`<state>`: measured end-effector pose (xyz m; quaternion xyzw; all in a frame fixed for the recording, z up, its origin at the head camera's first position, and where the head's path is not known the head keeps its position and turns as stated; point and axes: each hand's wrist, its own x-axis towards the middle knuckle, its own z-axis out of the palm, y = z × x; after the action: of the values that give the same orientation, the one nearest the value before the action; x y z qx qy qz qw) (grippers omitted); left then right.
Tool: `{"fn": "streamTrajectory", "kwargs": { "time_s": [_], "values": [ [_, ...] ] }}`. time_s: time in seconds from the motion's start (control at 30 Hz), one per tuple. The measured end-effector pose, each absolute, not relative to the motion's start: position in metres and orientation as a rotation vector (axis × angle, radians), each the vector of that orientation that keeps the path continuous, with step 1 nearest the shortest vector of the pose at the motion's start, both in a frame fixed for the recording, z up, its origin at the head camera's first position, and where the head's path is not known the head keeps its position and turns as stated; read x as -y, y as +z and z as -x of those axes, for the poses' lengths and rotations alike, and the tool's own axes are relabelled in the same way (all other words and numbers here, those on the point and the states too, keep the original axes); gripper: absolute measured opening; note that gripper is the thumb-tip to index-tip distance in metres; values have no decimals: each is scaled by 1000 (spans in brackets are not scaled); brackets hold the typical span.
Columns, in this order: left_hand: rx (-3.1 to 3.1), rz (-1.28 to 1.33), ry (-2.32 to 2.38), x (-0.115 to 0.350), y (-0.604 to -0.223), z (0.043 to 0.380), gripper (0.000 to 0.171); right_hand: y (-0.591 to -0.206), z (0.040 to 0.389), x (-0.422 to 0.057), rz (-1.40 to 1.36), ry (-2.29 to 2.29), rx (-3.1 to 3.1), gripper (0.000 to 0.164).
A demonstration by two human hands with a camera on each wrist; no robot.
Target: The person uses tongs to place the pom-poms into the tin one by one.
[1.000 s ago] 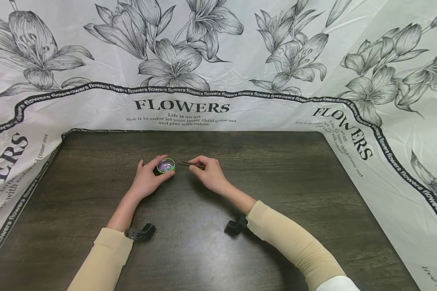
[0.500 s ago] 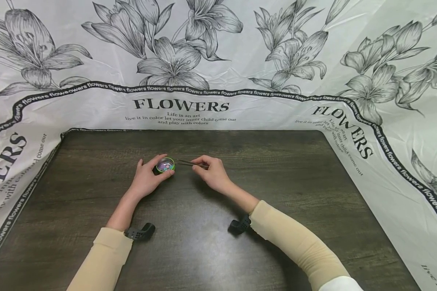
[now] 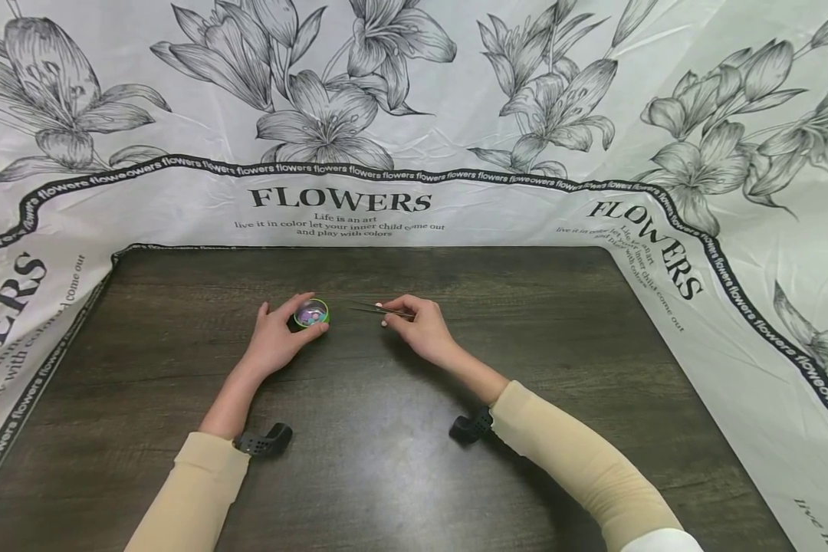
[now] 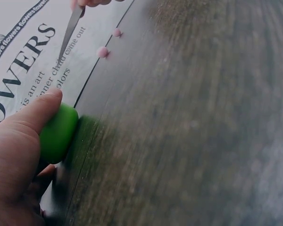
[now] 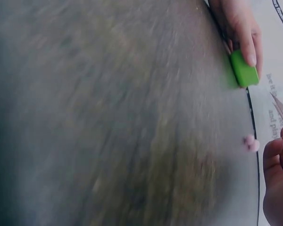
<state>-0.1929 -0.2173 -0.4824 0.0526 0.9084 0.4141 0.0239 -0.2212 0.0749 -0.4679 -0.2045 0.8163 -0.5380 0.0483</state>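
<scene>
My left hand [image 3: 276, 337] grips a small round bowl [image 4: 60, 134] by its sides, thumb toward me and fingers on the far side. The bowl is bright green outside and shiny inside, with several small coloured beads [image 3: 313, 315] at its bottom. Opposite it, my right hand [image 3: 422, 326] pinches metal tweezers [image 3: 364, 308] between thumb and fingers. Their tips point left at the bowl, a short gap away, and hold nothing visible. Small pink beads [image 5: 251, 143] lie on the table under the right fingertips; the left wrist view shows two pink beads [image 4: 103, 52] as well.
Both hands work over a dark wood-grain table [image 3: 359, 460], toward its far edge. White cloth [image 3: 490, 215] printed with flowers and lettering rises behind and at both sides. A black strap device [image 3: 267, 441] sits on the left wrist, and a similar device [image 3: 471, 426] on the right.
My right hand has moved right with the tweezers, whose tips have backed away from the bowl. Pink beads by its fingertips have come into sight. The left hand stays on the bowl.
</scene>
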Motion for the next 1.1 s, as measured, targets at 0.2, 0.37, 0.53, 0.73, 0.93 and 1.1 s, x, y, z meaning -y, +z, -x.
{"fn": "streamTrajectory", "kwargs": {
  "time_s": [0.2, 0.37, 0.53, 0.73, 0.93, 1.1],
  "values": [
    [-2809, -156, 1276, 217, -482, 193, 81, -470, 222, -86, 640, -1620, -2551, 21],
    [-2807, -153, 1278, 217, -482, 193, 81, -473, 223, -93, 627, -1620, -2563, 22],
    [-2815, -162, 1273, 217, -483, 193, 81, -476, 224, -99, 589, -1622, -2563, 22],
    [-2810, -153, 1264, 217, -483, 193, 82, -478, 223, -106, 564, -1624, -2548, 22],
    [-2810, -156, 1267, 217, -483, 193, 82, -481, 225, -110, 518, -1655, -2525, 22],
    [-2819, -165, 1269, 217, -483, 192, 81, -483, 229, -112, 499, -1654, -2541, 21]
  ]
}}
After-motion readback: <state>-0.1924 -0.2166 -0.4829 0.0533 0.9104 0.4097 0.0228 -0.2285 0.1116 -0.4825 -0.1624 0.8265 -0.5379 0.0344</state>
